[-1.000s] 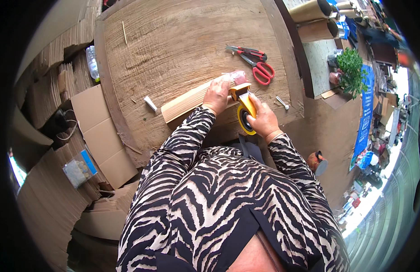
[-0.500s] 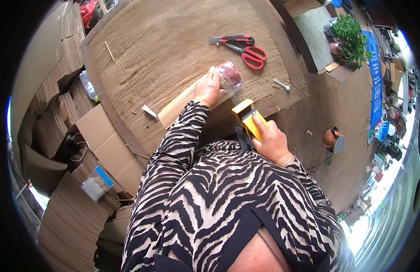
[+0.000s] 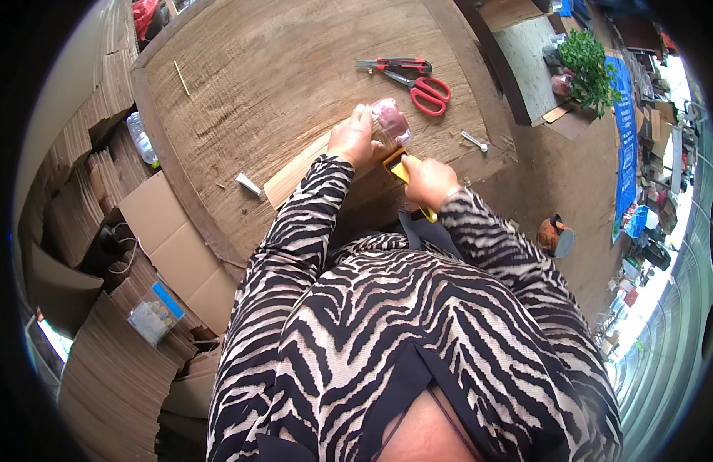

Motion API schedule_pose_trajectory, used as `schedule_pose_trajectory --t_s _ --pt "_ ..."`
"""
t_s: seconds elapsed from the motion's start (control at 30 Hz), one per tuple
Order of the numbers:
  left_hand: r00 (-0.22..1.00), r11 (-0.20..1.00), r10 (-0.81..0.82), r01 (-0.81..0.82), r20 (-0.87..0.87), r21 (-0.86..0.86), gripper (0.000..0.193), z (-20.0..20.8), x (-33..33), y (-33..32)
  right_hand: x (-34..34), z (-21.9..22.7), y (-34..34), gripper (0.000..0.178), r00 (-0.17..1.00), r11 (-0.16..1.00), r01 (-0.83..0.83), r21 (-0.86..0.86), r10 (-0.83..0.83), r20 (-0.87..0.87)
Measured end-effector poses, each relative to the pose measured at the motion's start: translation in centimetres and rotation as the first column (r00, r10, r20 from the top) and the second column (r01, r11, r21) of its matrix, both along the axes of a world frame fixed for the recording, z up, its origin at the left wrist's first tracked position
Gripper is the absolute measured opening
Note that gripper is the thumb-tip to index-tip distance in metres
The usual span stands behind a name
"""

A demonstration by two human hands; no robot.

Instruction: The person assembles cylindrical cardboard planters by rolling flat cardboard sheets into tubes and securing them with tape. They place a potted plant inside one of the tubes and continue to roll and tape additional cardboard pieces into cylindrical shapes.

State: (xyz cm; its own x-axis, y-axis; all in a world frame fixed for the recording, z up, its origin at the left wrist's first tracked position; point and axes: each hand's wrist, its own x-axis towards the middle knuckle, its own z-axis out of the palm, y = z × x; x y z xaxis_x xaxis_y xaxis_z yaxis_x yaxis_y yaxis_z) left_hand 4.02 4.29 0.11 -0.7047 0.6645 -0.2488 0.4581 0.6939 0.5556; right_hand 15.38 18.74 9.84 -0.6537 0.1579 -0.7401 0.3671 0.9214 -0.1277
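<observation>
At a worn wooden table (image 3: 256, 61), a left hand (image 3: 354, 137) is pressing on the right-hand part of a pale wooden piece (image 3: 298, 171), its fingers lying across the top; whether they are clasping the edge cannot be told. The right hand (image 3: 432, 185) is closing firmly around a yellow tape dispenser (image 3: 400, 171), which it is holding just beside the wooden piece's right end. A pink bundle in clear plastic (image 3: 391, 121) is sitting at that same end. Beyond the wooden piece and to its right, red-handled scissors (image 3: 429, 95) are lying near a red-and-black utility knife (image 3: 406, 65). A small white tube (image 3: 248, 184) is resting near the wooden piece's left end; a thin stick (image 3: 182, 78) is lying farther beyond.
</observation>
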Motion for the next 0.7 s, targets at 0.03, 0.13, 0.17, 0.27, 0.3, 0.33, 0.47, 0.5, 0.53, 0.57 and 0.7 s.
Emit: schedule_pose_trajectory --t_s 0.03,0.13,0.17,0.27,0.3,0.33,0.47,0.5,0.53,0.57,0.7 --pt "1.0 1.0 -0.006 0.005 0.013 0.004 0.073 0.3 0.0 0.2 -1.3 0.0 0.2 0.037 0.997 1.0 -0.024 -0.013 0.025 0.068" --pt "0.99 1.0 -0.015 0.017 0.141 -0.015 0.073 0.4 -1.7 0.4 -2.7 -4.4 1.9 0.044 0.96 0.998 -0.005 -0.061 0.021 0.28" --pt "0.982 0.998 -0.041 0.048 0.185 -0.032 0.078 0.3 -2.3 0.4 -1.1 -5.0 2.0 0.046 0.989 0.999 0.006 -0.053 0.002 0.149" --pt "0.964 0.998 -0.037 0.051 0.265 -0.047 0.086 -0.9 -3.0 -0.4 0.7 -2.7 4.0 0.052 0.986 0.984 0.14 -0.114 -0.128 0.107" --pt "0.956 0.997 -0.035 0.054 0.292 -0.058 0.088 -1.0 -3.8 -0.2 1.3 -1.7 5.3 0.061 0.923 0.92 0.368 -0.135 -0.345 0.167" --pt "0.968 0.991 -0.027 0.059 0.248 -0.123 0.094 0.3 -3.6 0.3 2.9 -3.3 7.9 0.069 0.89 0.886 0.451 -0.111 -0.436 0.136" --pt "0.995 0.933 0.051 -0.017 0.085 -0.359 0.112 5.0 -1.2 2.6 9.5 -10.7 16.2 0.079 0.552 0.421 0.627 -0.655 -0.834 -0.007" --pt "1.0 0.918 0.011 -0.004 0.016 -0.397 0.12 4.5 -0.4 2.9 9.2 -10.5 16.7 0.078 0.475 0.271 0.705 -0.655 -0.867 0.152" --pt "0.999 0.912 -0.032 0.034 0.011 -0.408 0.121 5.0 0.0 3.3 9.6 -11.3 17.3 0.078 0.695 0.691 0.621 -0.371 -0.704 -0.147" --pt "0.997 0.905 -0.075 0.072 0.009 -0.419 0.122 5.3 0.2 3.7 9.9 -12.1 17.6 0.078 0.868 0.911 0.41 0.042 -0.376 -0.324" --pt "0.998 0.904 0.034 -0.009 0.05 -0.427 0.122 4.7 0.5 3.2 1.1 -4.4 10.8 0.091 0.803 0.985 -0.11 0.13 0.165 -0.573"
